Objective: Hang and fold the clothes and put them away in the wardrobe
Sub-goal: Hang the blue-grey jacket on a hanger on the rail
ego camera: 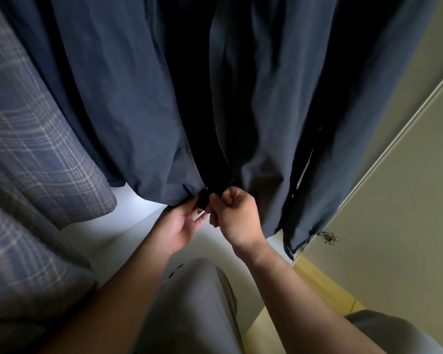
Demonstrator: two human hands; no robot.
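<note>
The wardrobe [136, 221] holds a navy jacket [138, 98] that fills most of the view, its hem just above the white base. A plaid garment [36, 149] hangs just beside it on the left, and a pale door [394, 200] stands on the right above the yellow floor [322, 284]. The jacket's top is cut off. The left hand [179, 226] and right hand [234, 213] each pinch the hem at the dark front opening, where detail is lost.

Smooth white flat board of the wardrobe [128, 226] near the middle, a bit toward 8 o'clock. Blue-grey checked cloth [36, 154] at 9 o'clock, hanging low by the board; touching or not, hard to tell. Pale yellow wood floor [320, 284] at 4 o'clock.
</note>
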